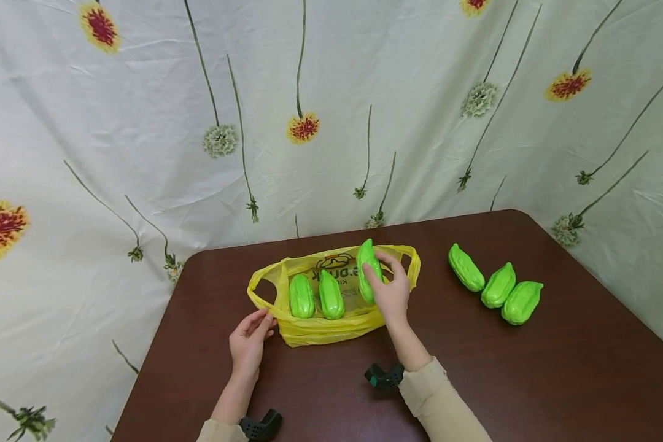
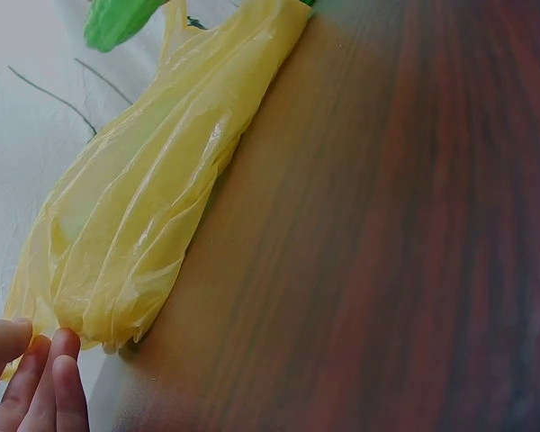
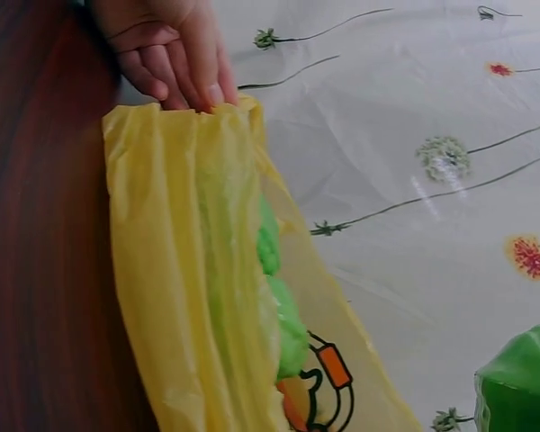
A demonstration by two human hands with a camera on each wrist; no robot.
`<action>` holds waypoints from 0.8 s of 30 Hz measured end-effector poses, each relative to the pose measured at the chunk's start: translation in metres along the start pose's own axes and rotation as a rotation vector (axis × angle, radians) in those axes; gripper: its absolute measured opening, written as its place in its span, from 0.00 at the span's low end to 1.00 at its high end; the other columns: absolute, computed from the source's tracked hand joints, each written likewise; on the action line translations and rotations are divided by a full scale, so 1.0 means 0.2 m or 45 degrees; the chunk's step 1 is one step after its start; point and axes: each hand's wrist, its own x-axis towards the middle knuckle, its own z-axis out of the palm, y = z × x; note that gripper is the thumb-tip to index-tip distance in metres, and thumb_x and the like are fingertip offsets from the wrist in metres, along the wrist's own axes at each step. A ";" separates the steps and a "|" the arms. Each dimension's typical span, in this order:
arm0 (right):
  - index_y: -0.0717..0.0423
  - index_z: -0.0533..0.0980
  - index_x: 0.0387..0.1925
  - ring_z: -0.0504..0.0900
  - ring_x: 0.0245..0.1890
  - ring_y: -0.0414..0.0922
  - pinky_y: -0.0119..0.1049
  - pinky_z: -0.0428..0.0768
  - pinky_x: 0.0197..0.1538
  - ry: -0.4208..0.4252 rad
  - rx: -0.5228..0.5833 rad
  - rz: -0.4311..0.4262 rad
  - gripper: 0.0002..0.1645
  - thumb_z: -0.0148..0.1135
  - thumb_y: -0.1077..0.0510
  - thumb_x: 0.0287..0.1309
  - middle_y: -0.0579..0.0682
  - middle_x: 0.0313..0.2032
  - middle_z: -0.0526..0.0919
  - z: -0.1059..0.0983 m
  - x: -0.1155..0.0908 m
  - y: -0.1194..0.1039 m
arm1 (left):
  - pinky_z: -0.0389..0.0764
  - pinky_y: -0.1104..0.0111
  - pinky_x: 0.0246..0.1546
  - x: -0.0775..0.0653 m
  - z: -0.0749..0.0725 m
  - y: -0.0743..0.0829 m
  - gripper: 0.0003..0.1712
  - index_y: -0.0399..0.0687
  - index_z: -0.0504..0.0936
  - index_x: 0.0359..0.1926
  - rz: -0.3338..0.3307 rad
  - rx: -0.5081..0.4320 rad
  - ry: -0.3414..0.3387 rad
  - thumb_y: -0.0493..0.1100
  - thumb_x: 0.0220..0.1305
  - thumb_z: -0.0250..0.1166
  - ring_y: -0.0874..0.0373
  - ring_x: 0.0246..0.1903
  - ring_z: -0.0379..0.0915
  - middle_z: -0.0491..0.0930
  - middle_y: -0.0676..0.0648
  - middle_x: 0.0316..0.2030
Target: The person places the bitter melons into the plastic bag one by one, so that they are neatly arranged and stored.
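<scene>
A yellow plastic bag [image 1: 320, 333] lies on the table with its mouth spread, dark print on its inner side. Two bright green, ribbed, pointed vegetable-shaped pieces, one [image 1: 301, 296] beside the other [image 1: 331, 295], sit inside it. My left hand [image 1: 248, 341] pinches the bag's near left edge between thumb and fingers; the left wrist view shows this grip on the yellow film [image 2: 135, 225]. Over the right part of the bag's opening, my right hand [image 1: 391, 291] holds a third green piece [image 1: 368, 270] upright. In the right wrist view only part of that held piece [image 3: 519, 382] shows.
To the right of the bag, three more green pieces lie close together on the dark brown table [image 1: 475, 374]: one [image 1: 466, 268], a middle one [image 1: 498, 286] and a near one [image 1: 522, 302]. A flower-printed white cloth [image 1: 331, 178] hangs behind the table.
</scene>
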 end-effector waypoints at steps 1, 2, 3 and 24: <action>0.72 0.74 0.49 0.73 0.51 0.59 0.50 0.73 0.54 -0.005 -0.006 0.010 0.20 0.65 0.66 0.55 0.65 0.49 0.76 0.01 0.00 0.01 | 0.81 0.73 0.32 0.00 0.00 0.00 0.17 0.30 0.79 0.48 -0.001 0.001 0.001 0.37 0.61 0.65 0.60 0.32 0.82 0.82 0.54 0.32; 0.71 0.74 0.49 0.73 0.51 0.59 0.50 0.73 0.54 -0.011 -0.011 0.021 0.20 0.65 0.66 0.55 0.64 0.49 0.76 0.01 -0.01 0.01 | 0.81 0.73 0.32 0.00 0.00 0.00 0.17 0.30 0.79 0.48 -0.003 0.003 0.002 0.37 0.61 0.65 0.60 0.32 0.82 0.82 0.54 0.32; 0.71 0.74 0.49 0.73 0.51 0.59 0.50 0.74 0.54 -0.015 -0.011 0.023 0.20 0.65 0.66 0.55 0.64 0.49 0.76 0.02 -0.01 0.02 | 0.81 0.73 0.32 0.00 0.00 0.00 0.17 0.31 0.79 0.48 -0.005 0.007 0.003 0.37 0.61 0.65 0.60 0.32 0.82 0.82 0.54 0.32; 0.63 0.76 0.48 0.74 0.51 0.54 0.46 0.74 0.53 -0.098 -0.042 0.178 0.20 0.67 0.59 0.55 0.58 0.47 0.78 0.09 0.02 0.31 | 0.82 0.72 0.33 0.00 0.00 0.01 0.17 0.32 0.79 0.49 -0.007 0.010 -0.016 0.38 0.61 0.65 0.61 0.33 0.82 0.82 0.50 0.34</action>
